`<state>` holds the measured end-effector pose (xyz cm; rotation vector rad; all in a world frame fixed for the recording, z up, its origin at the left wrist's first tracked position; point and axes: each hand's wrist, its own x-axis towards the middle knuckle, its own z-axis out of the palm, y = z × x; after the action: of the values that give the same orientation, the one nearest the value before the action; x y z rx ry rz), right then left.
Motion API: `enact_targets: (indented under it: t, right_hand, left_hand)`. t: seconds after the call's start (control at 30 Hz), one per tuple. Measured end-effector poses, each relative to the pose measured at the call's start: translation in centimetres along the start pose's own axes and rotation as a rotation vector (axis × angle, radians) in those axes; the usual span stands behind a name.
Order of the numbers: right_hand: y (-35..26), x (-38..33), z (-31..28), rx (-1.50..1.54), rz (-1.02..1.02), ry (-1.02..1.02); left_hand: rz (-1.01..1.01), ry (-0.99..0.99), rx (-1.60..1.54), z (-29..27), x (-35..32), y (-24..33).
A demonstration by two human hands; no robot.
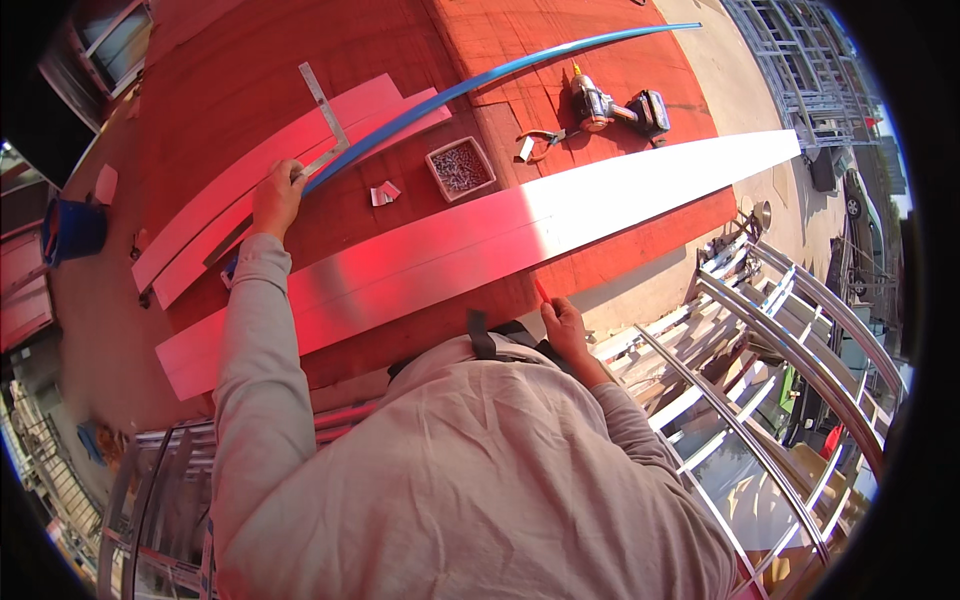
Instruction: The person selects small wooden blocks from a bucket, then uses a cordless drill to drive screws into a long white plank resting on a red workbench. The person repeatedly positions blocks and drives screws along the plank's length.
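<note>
My left hand (277,198) is closed on one leg of an L-shaped metal square (325,108), held beside a long blue strip (440,100). Low near my waist, my right hand (565,330) grips a thin red pencil-like stick (542,290) whose kind I cannot make out for certain. Across the table in front of me lies a long, pale sheet-metal strip (440,250) with a thin line along it. Beyond the left hand, shorter pale metal strips (270,155) lie side by side, partly under the blue strip.
The red-covered table (400,40) carries a tray of screws (462,168), pliers (540,143), a cordless drill (610,105) and a small folded metal piece (383,193). Metal frames (780,300) stand close on the right. A blue bucket (75,230) is at the left.
</note>
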<state>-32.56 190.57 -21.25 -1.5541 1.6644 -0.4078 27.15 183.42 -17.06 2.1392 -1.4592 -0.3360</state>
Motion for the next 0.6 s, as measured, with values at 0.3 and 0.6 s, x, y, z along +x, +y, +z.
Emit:
enact_targets:
  t: [0.3,0.6]
  right_hand:
    - [-1.6,-0.4,1.1,-0.079,0.043,-0.002]
    - [-2.9,1.2,1.9,-0.064,0.007,-0.090]
  left_hand:
    - [0.060,0.112,-0.009,0.5,4.7,-2.6]
    - [0.370,0.086,-0.161,8.5,-3.5,6.9]
